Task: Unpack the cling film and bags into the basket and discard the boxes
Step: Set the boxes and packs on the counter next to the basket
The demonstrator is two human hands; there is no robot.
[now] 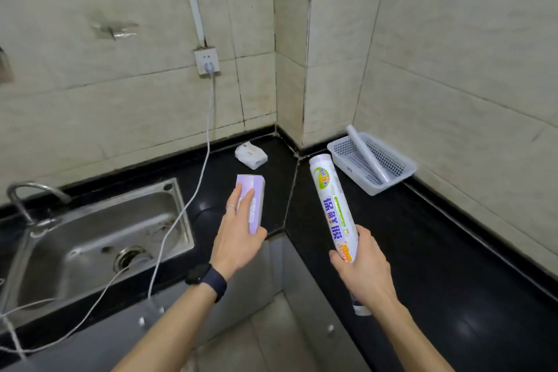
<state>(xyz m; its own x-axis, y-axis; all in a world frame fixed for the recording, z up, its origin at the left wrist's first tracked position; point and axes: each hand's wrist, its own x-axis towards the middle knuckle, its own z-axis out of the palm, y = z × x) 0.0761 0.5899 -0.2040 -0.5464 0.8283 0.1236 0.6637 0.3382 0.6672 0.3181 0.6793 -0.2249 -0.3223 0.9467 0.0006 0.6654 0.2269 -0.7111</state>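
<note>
The left hand is wrapped around a lilac box, fingers over its top face and thumb under the near end, holding it in the air above the black worktop. The right hand is clamped on the lower part of a printed cling film roll, which slants up and away from the hand, its far end pointing toward the corner of the tiled walls. The two hands are apart, side by side.

Beyond the right hand, against the wall, a white perforated basket sits on the worktop with a plain pale roll lying slantwise in it, one end sticking over the rim. Beyond the left hand lies a small white packet. To the left of the left hand is a steel sink, with a white cable hanging across it from a wall socket.
</note>
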